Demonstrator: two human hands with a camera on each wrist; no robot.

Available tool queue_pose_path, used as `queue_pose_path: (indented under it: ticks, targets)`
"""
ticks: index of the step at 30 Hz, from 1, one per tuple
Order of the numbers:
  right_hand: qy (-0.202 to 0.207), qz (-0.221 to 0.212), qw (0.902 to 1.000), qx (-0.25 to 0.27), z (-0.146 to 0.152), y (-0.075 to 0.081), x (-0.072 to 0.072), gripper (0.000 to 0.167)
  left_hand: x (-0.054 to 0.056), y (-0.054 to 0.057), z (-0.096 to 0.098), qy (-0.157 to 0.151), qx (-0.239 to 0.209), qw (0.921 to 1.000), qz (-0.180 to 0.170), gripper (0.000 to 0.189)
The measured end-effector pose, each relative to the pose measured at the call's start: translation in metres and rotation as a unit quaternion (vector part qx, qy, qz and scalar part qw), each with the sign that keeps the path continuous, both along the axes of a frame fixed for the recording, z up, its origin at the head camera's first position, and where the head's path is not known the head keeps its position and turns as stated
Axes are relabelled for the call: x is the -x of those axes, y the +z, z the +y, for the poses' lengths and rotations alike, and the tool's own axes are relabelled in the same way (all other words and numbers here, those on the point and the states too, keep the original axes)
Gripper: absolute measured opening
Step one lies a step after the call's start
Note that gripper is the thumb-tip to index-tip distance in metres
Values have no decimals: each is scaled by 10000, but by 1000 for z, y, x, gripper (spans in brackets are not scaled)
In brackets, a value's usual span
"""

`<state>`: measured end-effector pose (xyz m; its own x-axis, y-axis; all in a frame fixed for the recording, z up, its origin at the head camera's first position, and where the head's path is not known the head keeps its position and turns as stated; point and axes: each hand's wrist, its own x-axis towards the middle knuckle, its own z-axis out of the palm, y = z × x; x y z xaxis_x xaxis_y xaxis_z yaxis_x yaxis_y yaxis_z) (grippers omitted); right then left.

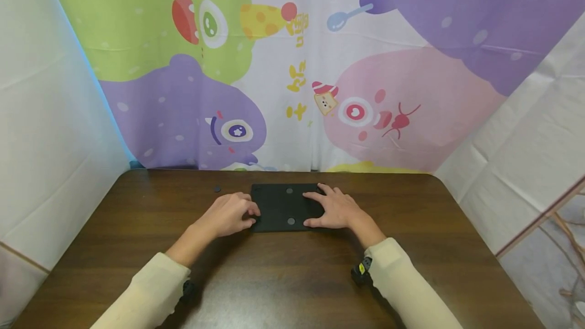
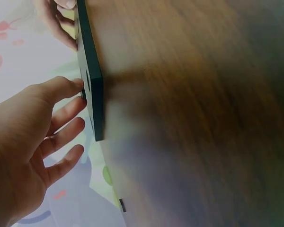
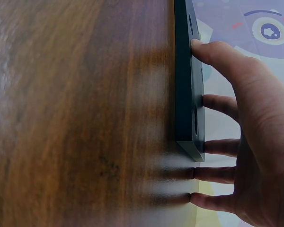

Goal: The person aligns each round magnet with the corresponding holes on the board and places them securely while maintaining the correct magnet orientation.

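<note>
A flat black slab [image 1: 274, 207] lies on the wooden table, with two grey round spots [image 1: 289, 191] [image 1: 291, 221] on its top face. My left hand [image 1: 233, 213] is at its left end; thumb and index finger pinch a small dark piece [image 2: 83, 92] against the top, mostly hidden by the fingertips. My right hand [image 1: 335, 208] spreads over the right end. In the right wrist view its thumb [image 3: 213, 54] touches the top near the front edge, two fingers rest on the slab, and the others reach the table beyond its end.
A small dark disc [image 1: 217, 189] lies on the table [image 1: 283, 278], left of the slab near the far edge. Behind the table hangs a cartoon-printed curtain [image 1: 283, 141], with white cloth walls [image 1: 59, 116] at both sides.
</note>
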<state>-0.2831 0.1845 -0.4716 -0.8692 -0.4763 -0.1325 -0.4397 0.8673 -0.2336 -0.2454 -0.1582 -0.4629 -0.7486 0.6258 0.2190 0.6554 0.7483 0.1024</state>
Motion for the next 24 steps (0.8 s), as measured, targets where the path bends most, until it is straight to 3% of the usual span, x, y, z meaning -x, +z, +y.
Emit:
queue_pose_path:
  ticks: [11, 18, 24]
  targets:
    - [59, 104, 9997, 192, 10, -29, 21, 96, -1, -2, 2, -183, 148, 9997, 89, 7]
    - [31, -27, 10000, 87, 0, 2, -3, 90, -2, -2, 3, -298, 68, 9995, 115, 5]
    - [-18, -36, 10000, 62, -1, 4, -4, 89, -3, -3, 3, -292, -22, 9995, 101, 5]
